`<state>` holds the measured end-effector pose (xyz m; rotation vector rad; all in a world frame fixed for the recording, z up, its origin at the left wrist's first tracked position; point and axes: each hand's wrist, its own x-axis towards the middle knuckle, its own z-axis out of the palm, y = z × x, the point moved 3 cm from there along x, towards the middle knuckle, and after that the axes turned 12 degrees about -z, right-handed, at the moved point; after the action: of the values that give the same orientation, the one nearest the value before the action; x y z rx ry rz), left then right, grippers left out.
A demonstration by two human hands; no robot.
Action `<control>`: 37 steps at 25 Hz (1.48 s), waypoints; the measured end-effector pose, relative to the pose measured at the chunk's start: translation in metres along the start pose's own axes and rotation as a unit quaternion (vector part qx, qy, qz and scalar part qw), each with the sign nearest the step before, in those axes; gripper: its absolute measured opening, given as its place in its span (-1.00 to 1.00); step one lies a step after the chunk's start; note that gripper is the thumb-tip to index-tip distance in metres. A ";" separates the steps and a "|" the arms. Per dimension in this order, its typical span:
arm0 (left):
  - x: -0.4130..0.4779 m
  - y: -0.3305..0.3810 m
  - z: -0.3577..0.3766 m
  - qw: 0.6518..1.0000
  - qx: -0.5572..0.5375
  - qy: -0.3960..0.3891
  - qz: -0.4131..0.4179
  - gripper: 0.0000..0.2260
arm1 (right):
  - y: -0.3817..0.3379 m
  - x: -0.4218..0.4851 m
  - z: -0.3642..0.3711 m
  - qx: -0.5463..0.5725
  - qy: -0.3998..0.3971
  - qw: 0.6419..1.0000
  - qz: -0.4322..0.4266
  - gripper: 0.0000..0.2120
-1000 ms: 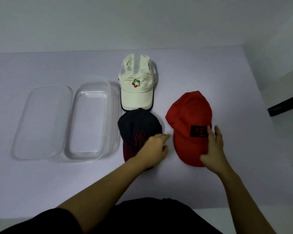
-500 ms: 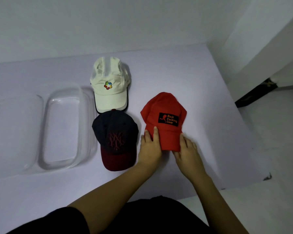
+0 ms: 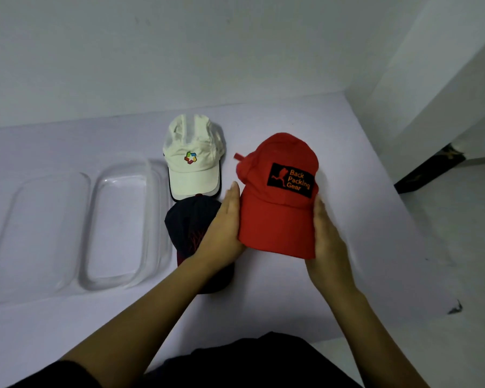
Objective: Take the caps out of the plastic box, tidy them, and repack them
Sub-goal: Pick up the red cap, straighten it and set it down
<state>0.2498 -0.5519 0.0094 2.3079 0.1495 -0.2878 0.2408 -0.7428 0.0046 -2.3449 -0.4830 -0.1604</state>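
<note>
Lid (image 3: pixel 37 233) first, way over on your left: clear plastic, lying flat on the table (image 3: pixel 347 163). Just beside it sits the plastic box (image 3: pixel 118 225), open side up, long axis running from you toward the wall.

Next along are two caps lined up front to back. The white cap (image 3: pixel 192 161) is the far one, with a colourful logo on the front and its brim pointing back at you. The dark cap (image 3: pixel 189 219) is right in front of it, also brim toward you. Its crown touches the edge of the white brim, and your wrist covers part of it.

Your left hand (image 3: pixel 221 233) has its fingers straight and together, pressed flat along the left side of the red cap (image 3: pixel 275 219).

The red cap sits between your two hands, to the right of the other two caps. It looks raised a bit off the table. Its brim points at you, its crown faces away, so its long axis runs near to far. The black "Back Packing Gear" patch faces up, tilted a little clockwise, and a bit of strap pokes out at the upper left.

Your right hand (image 3: pixel 328 242) lies against the cap's right side. It's blurry and most of the fingers are hidden behind the brim, so I can't tell if they're curled or straight.
</note>
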 end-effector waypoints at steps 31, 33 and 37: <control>-0.035 0.043 -0.007 0.953 -0.283 -0.079 0.075 -0.01 | -0.064 0.010 -0.001 0.362 0.091 0.927 0.031 -0.39; -0.034 0.043 -0.007 0.955 -0.275 -0.086 0.072 0.01 | -0.061 0.011 -0.004 0.357 0.068 0.930 0.050 -0.36; -0.027 0.026 -0.011 0.967 -0.230 -0.088 0.071 0.03 | -0.049 0.016 -0.012 0.231 0.025 0.972 -0.029 -0.18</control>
<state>0.2303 -0.5620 0.0418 1.8130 -0.0384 -0.3420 0.2373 -0.7133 0.0481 -1.8695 -0.5025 -0.1185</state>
